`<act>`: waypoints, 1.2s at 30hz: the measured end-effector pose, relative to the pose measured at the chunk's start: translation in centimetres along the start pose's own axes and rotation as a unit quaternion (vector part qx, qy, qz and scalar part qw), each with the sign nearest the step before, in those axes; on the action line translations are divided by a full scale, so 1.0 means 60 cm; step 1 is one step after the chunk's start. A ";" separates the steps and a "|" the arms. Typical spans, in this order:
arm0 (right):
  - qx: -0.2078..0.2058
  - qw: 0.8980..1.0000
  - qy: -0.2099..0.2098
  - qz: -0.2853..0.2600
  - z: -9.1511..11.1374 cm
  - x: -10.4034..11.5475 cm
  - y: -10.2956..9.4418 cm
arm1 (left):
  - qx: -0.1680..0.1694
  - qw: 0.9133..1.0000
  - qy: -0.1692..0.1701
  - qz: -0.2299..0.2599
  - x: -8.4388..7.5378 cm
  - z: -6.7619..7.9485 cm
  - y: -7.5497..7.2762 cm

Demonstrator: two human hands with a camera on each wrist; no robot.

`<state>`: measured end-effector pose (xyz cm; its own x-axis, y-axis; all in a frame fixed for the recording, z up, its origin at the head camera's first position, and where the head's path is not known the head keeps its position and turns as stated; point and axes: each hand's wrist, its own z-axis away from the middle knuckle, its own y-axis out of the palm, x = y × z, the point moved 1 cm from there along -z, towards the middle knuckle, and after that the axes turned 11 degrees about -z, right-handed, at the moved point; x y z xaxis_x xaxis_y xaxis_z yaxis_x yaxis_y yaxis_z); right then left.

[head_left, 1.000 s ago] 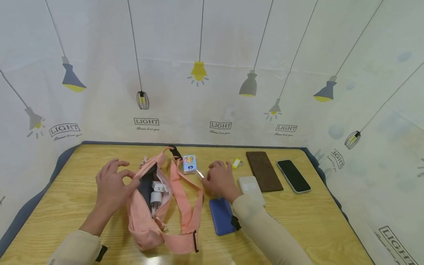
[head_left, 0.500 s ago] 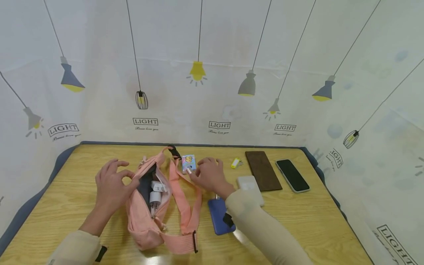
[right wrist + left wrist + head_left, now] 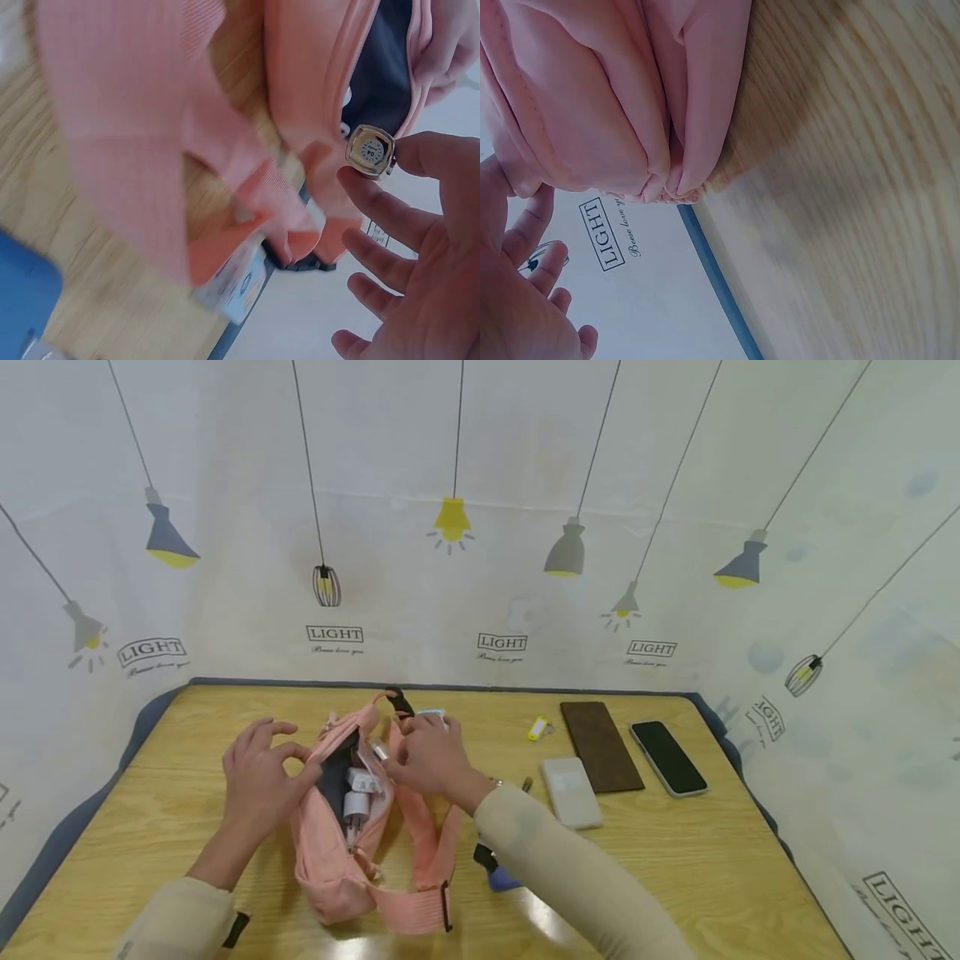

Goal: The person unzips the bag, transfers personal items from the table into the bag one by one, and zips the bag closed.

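A pink waist bag (image 3: 330, 881) lies on the table with its main zip undone. Inside it show two white plug chargers (image 3: 356, 807). My left hand (image 3: 262, 768) pinches the bag's left opening edge between thumb and forefinger; the other fingers are spread. Between thumb and forefinger, my right hand (image 3: 435, 760) holds a small lipstick tube (image 3: 371, 150), its gold base with a round "04" label facing the right wrist camera. In the head view the tube overlaps the right edge of the bag's opening. The pink strap (image 3: 120, 135) loops below the right hand.
Behind the right hand sits a small colourful packet (image 3: 244, 289). To the right lie a yellow key tag (image 3: 537, 728), a white flat block (image 3: 572, 793), a brown wallet (image 3: 602, 746) and a phone (image 3: 669, 758). The right sleeve mostly covers a blue flat case (image 3: 502, 880).
My right hand has moved left with the lipstick tube, from beside the colourful packet to the bag's opening. The left hand keeps its pinch on the bag's edge.
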<state>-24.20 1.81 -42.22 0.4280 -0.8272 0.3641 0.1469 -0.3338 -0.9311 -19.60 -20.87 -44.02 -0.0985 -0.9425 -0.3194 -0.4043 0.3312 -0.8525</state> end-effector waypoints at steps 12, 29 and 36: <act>0.002 0.999 0.029 0.032 -0.020 0.053 0.022 | 0.006 1.000 -0.004 -0.001 -0.004 -0.001 -0.002; -0.020 0.994 0.036 0.104 -0.026 0.085 0.069 | -0.011 1.000 0.009 0.009 -0.005 0.001 0.002; -0.017 0.995 0.030 0.093 -0.025 0.085 0.073 | -0.017 1.000 0.011 0.010 -0.002 0.002 0.003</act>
<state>-22.69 -4.58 -44.41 0.3900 -0.9015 0.1878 0.0390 -0.1876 -0.9815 -19.57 -20.67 -44.18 -0.1271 -0.9365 -0.3268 -0.4331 0.3488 -0.8311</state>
